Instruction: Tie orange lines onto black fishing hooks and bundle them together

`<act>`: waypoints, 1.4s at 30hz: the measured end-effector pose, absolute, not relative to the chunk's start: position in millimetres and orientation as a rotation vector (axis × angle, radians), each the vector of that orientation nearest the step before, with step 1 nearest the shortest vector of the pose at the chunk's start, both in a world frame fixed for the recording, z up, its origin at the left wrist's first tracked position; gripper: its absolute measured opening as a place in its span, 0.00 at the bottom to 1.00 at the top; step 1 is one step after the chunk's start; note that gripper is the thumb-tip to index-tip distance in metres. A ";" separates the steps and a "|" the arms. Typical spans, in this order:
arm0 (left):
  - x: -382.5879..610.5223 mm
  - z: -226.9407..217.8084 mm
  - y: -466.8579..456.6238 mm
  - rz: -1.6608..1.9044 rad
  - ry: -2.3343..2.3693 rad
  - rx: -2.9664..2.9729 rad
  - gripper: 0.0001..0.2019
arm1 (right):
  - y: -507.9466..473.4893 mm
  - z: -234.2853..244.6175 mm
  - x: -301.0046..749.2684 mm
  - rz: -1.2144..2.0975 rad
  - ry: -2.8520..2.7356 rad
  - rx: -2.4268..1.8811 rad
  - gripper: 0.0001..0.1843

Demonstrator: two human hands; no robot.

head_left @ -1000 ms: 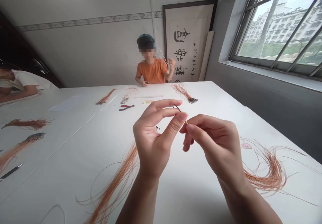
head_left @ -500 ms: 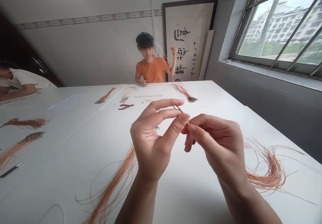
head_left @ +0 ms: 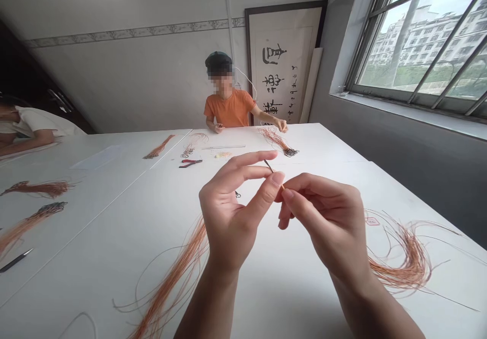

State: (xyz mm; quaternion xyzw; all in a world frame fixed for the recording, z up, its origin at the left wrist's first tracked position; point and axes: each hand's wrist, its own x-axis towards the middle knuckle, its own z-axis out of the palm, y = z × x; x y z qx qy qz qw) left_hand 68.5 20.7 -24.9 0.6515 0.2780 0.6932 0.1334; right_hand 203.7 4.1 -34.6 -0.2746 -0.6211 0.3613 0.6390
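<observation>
My left hand (head_left: 236,202) pinches a thin dark wire piece (head_left: 268,165) between thumb and a finger, its tip sticking up past the thumb. Close beside it, my right hand (head_left: 323,207) grips a small yellow-orange end (head_left: 283,187) of what looks like the same piece, between thumb and forefinger. Both hands are raised above the white table, nearly touching. Behind my left wrist lies a bundle of copper-coloured wires (head_left: 173,278). Another copper wire bundle (head_left: 413,263) curves to the right of my right wrist. Small dark loops (head_left: 238,194) show partly behind my left hand.
Red-handled pliers (head_left: 190,163) lie ahead on the white table (head_left: 114,217). More dark-tipped wire bundles (head_left: 36,217) and a pen (head_left: 15,260) are at left. Across the table sits a person in orange (head_left: 230,108), near another bundle (head_left: 279,142); another person (head_left: 41,126) leans at far left.
The dark piece has turned between my fingers, so its loop now looks like a narrow tip. The person opposite has lowered a raised hand to the wire bundle.
</observation>
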 end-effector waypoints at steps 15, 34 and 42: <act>66.2 -25.5 21.8 1.983 0.813 1.843 0.08 | 6.2 -35.6 203.9 0.798 -1.442 -0.627 0.12; 68.9 -23.6 20.9 2.071 0.766 1.959 0.10 | 4.8 -37.1 205.2 0.806 -1.436 -0.615 0.13; 67.5 -24.5 21.2 1.977 0.782 1.840 0.08 | 1.4 -36.0 205.5 0.831 -1.419 -0.609 0.13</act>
